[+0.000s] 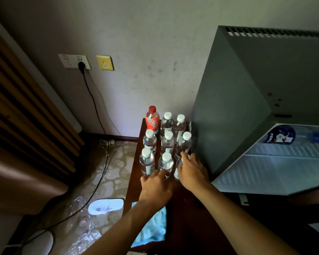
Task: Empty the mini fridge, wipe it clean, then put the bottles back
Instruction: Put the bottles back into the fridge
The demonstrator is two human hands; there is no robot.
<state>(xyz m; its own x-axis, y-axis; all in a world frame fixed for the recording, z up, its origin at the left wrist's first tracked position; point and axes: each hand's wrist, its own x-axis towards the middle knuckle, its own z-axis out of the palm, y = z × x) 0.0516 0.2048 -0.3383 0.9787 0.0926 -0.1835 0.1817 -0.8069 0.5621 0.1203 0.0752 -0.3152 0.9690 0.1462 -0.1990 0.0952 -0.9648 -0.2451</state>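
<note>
Several clear water bottles with white caps stand in rows on a dark wooden table (182, 208), with a red-capped drink bottle (152, 119) at the back left. My right hand (191, 172) covers the front right water bottle (177, 171) and its fingers wrap over it; its cap is hidden. My left hand (155, 188) reaches forward, fingertips touching the lower part of the front middle water bottle (166, 163). The grey mini fridge (238, 100) stands just right of the bottles, door open. A Pepsi bottle (291, 135) lies on its side inside.
A light blue cloth (153, 229) lies on the table's near left part, under my left forearm. On the wall a black plug sits in a socket (75, 61), and its cable runs down over the patterned floor. A white slipper (105, 206) lies left of the table.
</note>
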